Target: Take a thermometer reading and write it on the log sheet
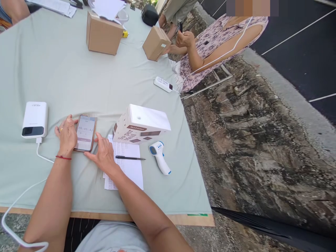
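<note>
A smartphone (pixel 85 134) in an orange-edged case shows a running timer near 00:05:4 on its screen. My left hand (pixel 67 134), with a ring and a red wrist string, is curled against the phone's left edge. At the phone's lower right corner my right hand (pixel 103 152) has its thumb and fingers spread apart. Under and beside that hand lie printed sheets (pixel 128 176) with a black pen (pixel 130 158) across them. A white "Super Meal" box (pixel 149 119) stands just behind the sheets. To the right rests a white and blue infrared thermometer (pixel 160 159).
A white power bank (pixel 35 117) with a cable sits at left; another white device (pixel 163 84) is near the right edge. Cardboard boxes (pixel 103 35) and a black case (pixel 149 15) stand farther back. A person (pixel 210 49) at the right holds a small dark object.
</note>
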